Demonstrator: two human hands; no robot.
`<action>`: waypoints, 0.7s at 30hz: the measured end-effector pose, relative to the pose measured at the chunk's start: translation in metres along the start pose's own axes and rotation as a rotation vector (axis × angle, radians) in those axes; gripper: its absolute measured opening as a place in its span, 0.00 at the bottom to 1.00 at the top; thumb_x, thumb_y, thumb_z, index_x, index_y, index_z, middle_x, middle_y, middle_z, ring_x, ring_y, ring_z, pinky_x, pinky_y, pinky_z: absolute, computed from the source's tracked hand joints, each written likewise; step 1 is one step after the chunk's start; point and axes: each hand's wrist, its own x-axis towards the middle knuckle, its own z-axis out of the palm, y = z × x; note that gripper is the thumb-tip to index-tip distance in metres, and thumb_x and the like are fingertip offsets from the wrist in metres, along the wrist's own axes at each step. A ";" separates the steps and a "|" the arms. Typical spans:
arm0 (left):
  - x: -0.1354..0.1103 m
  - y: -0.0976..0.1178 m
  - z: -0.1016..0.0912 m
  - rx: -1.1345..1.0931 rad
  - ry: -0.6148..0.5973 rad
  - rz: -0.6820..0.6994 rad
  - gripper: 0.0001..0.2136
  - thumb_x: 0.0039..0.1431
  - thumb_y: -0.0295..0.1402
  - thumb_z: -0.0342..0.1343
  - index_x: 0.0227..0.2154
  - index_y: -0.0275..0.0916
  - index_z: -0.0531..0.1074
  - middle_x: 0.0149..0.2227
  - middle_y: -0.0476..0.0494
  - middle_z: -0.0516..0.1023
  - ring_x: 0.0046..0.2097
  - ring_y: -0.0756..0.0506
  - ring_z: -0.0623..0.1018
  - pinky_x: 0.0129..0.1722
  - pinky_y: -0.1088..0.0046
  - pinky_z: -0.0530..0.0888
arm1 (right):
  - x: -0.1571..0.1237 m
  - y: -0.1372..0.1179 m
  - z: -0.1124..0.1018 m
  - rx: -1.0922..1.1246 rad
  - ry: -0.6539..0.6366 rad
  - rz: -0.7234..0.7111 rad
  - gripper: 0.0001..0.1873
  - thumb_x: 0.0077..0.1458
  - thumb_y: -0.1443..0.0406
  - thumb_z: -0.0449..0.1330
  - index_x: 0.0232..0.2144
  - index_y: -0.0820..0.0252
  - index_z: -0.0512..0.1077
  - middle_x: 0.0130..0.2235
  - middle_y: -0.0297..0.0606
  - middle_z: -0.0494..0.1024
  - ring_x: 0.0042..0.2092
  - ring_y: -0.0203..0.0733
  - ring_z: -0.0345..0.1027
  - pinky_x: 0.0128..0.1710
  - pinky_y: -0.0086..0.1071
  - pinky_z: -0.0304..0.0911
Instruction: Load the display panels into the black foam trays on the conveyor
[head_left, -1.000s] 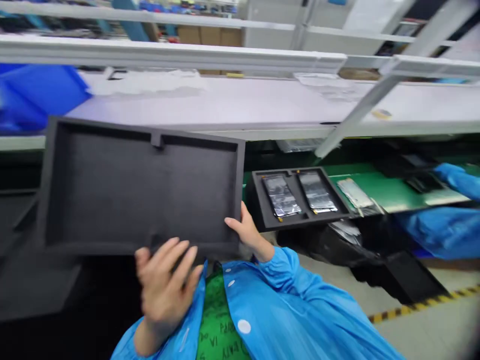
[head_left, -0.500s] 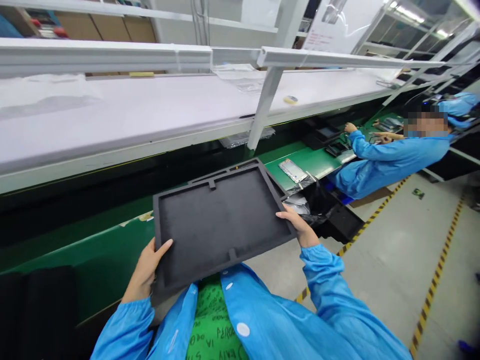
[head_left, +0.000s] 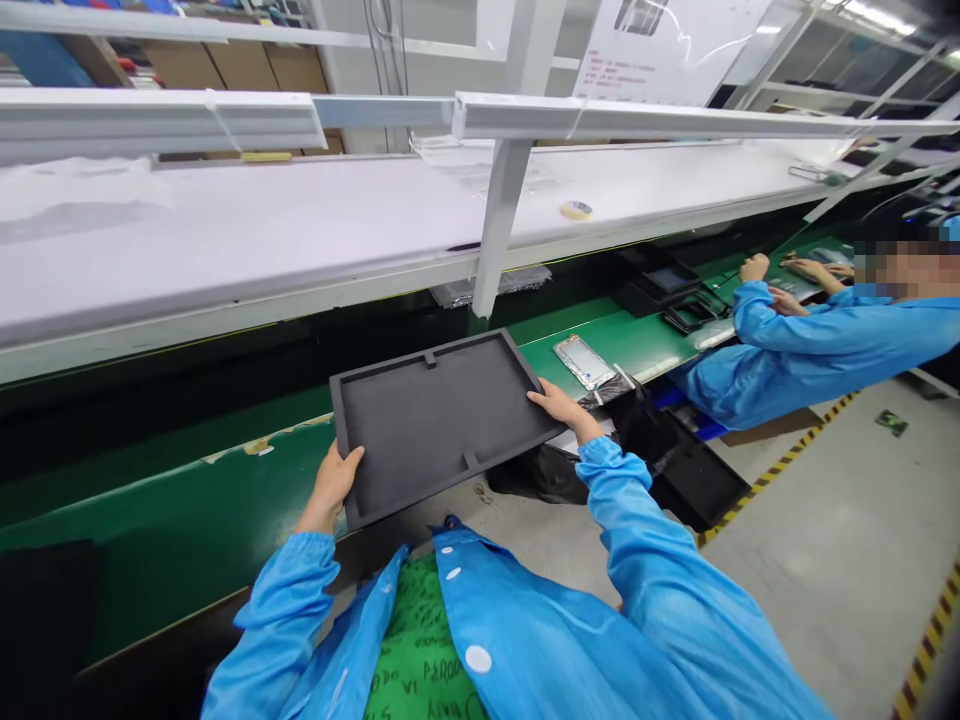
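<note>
A shallow black tray [head_left: 442, 415] with raised edges and two small tabs on its long sides is held level in front of my body. My left hand [head_left: 332, 487] grips its left end, thumb over the rim. At the right end, my right hand [head_left: 561, 408] is closed on the rim, thumb on top; the fingers beneath are hidden. The inside of the tray is bare. Just beyond its right corner, a flat device panel with a pale face [head_left: 585, 361] lies on the green bench.
The green bench [head_left: 187, 530] runs along under a white shelf [head_left: 315, 215] with an upright post [head_left: 499, 220]. At right a co-worker in a blue smock [head_left: 832, 340] sits at the bench. Black bins [head_left: 701, 475] stand by the floor's striped tape.
Both hands have carried the tray forward, away from my body and over the bench edge. Another tray edge seen behind it earlier no longer shows. The view has turned slightly left.
</note>
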 end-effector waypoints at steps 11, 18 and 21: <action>-0.007 0.019 -0.002 -0.080 0.003 -0.065 0.20 0.53 0.31 0.62 0.49 0.35 0.73 0.47 0.37 0.83 0.52 0.37 0.81 0.56 0.55 0.76 | 0.010 0.005 0.003 0.098 0.057 0.003 0.23 0.54 0.59 0.63 0.51 0.64 0.73 0.54 0.51 0.78 0.55 0.54 0.72 0.63 0.50 0.60; -0.010 0.032 0.007 -0.085 0.058 -0.005 0.21 0.51 0.24 0.60 0.51 0.32 0.75 0.53 0.32 0.81 0.55 0.35 0.78 0.60 0.57 0.72 | 0.030 0.025 -0.004 -0.122 0.086 0.020 0.32 0.52 0.51 0.56 0.52 0.68 0.74 0.54 0.58 0.78 0.56 0.62 0.72 0.61 0.51 0.62; -0.003 0.033 0.008 -0.182 0.067 0.024 0.24 0.49 0.22 0.62 0.52 0.31 0.75 0.52 0.31 0.81 0.54 0.34 0.78 0.60 0.55 0.71 | 0.045 0.033 -0.012 -0.229 0.090 0.075 0.36 0.50 0.45 0.55 0.51 0.66 0.76 0.44 0.57 0.82 0.48 0.68 0.76 0.51 0.56 0.69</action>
